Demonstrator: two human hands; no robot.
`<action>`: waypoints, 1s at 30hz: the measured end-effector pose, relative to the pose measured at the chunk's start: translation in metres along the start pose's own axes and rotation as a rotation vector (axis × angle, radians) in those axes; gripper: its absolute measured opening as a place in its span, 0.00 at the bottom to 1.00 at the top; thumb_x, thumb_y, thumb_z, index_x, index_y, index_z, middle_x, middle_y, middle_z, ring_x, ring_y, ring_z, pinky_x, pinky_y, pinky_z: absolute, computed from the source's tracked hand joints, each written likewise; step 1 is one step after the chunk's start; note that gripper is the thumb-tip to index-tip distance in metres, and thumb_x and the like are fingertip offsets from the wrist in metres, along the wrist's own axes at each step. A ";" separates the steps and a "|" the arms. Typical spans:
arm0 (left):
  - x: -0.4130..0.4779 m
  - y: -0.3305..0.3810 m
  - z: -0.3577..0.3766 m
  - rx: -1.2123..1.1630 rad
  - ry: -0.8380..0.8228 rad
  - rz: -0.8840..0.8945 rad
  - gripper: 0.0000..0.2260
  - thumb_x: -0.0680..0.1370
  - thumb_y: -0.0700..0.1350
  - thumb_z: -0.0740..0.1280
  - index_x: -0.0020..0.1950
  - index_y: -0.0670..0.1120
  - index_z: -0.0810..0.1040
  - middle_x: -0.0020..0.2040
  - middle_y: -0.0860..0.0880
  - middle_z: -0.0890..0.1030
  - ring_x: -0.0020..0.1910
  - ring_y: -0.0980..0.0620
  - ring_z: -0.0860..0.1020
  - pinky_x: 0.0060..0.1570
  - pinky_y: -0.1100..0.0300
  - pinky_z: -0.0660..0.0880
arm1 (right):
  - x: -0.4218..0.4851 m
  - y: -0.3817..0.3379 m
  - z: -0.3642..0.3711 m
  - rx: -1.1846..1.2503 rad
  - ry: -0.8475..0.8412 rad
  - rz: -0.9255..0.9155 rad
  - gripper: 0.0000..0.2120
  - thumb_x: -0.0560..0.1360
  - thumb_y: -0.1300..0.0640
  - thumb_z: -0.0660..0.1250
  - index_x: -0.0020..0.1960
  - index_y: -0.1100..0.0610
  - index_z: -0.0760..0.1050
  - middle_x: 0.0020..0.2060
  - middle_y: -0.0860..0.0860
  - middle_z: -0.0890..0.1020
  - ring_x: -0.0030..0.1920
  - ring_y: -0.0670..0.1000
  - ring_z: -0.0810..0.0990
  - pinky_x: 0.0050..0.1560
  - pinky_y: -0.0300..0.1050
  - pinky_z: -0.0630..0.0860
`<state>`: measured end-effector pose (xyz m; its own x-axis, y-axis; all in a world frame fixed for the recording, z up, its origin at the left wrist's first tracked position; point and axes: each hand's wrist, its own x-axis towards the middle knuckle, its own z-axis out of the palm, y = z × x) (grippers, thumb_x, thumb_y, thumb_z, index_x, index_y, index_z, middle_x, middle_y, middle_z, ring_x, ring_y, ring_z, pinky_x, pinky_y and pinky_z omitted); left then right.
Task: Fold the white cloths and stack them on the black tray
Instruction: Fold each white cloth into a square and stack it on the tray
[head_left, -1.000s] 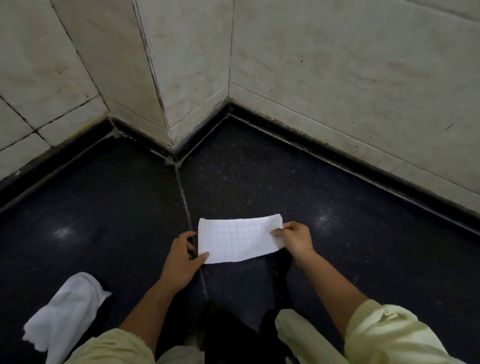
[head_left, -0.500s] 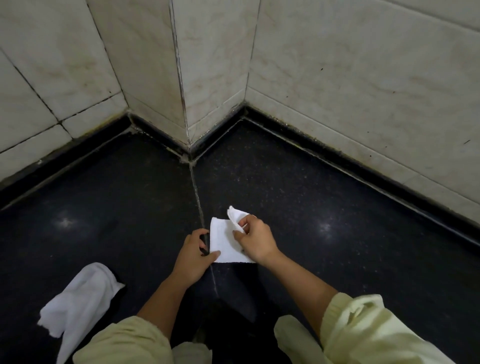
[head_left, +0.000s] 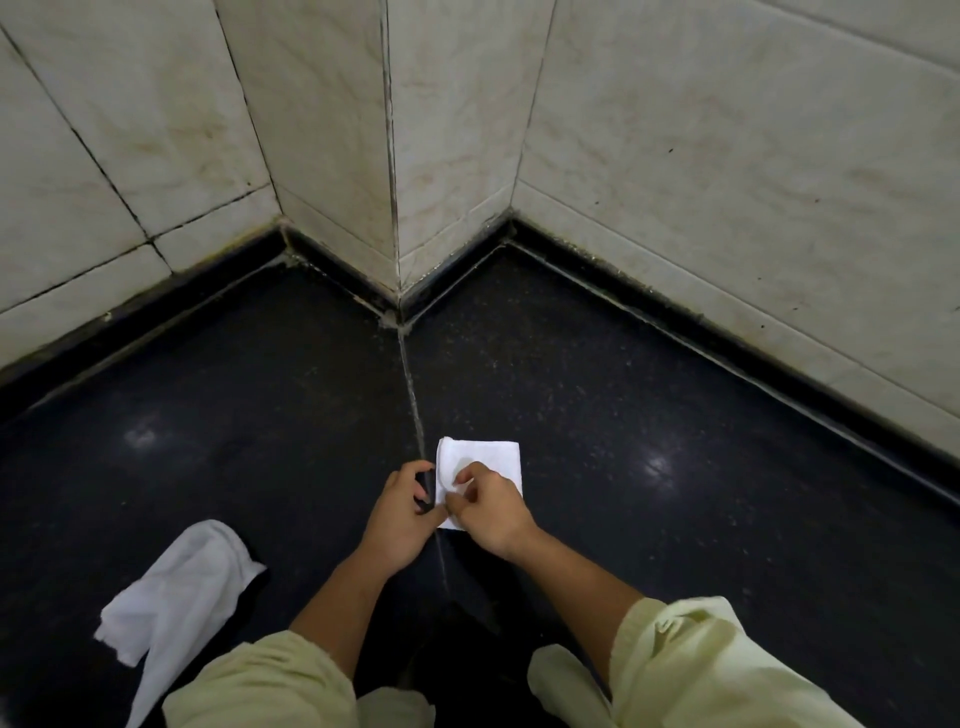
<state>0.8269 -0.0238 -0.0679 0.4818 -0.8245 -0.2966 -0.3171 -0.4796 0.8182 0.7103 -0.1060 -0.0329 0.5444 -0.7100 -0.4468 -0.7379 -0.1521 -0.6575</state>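
Both close together: left hand (head_left: 400, 519) and right hand (head_left: 491, 517) pinch near-left edge of folded white square cloth (head_left: 496, 460), lying just beyond them.

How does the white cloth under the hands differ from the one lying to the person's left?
The folded cloth is a compact flat square; the loose cloth is crumpled and longer. The left hand and right hand hold the folded cloth; the loose cloth lies untouched. Both are white, on the dark surface.
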 end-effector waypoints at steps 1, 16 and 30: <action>0.001 0.000 -0.001 -0.006 -0.006 -0.013 0.22 0.73 0.44 0.72 0.65 0.50 0.71 0.47 0.51 0.71 0.40 0.59 0.72 0.38 0.72 0.68 | -0.001 0.000 0.000 0.014 0.001 -0.003 0.11 0.78 0.52 0.63 0.59 0.55 0.72 0.37 0.44 0.76 0.42 0.47 0.76 0.44 0.40 0.71; 0.014 0.026 -0.008 -0.233 -0.005 -0.444 0.09 0.75 0.42 0.67 0.41 0.36 0.80 0.43 0.38 0.84 0.39 0.46 0.83 0.42 0.55 0.82 | -0.003 0.051 -0.047 0.264 0.190 0.313 0.03 0.75 0.56 0.67 0.43 0.54 0.77 0.43 0.54 0.83 0.46 0.54 0.82 0.50 0.51 0.80; 0.005 0.060 -0.017 -0.563 -0.363 -0.725 0.11 0.69 0.42 0.71 0.50 0.42 0.79 0.42 0.46 0.78 0.40 0.52 0.75 0.34 0.61 0.74 | -0.027 0.044 -0.056 1.037 0.035 0.530 0.12 0.68 0.60 0.69 0.51 0.60 0.80 0.39 0.53 0.80 0.40 0.51 0.77 0.36 0.42 0.71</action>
<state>0.8237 -0.0516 -0.0116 0.0954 -0.4746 -0.8750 0.4367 -0.7699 0.4653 0.6410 -0.1327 -0.0156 0.2425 -0.5373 -0.8078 -0.1810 0.7930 -0.5818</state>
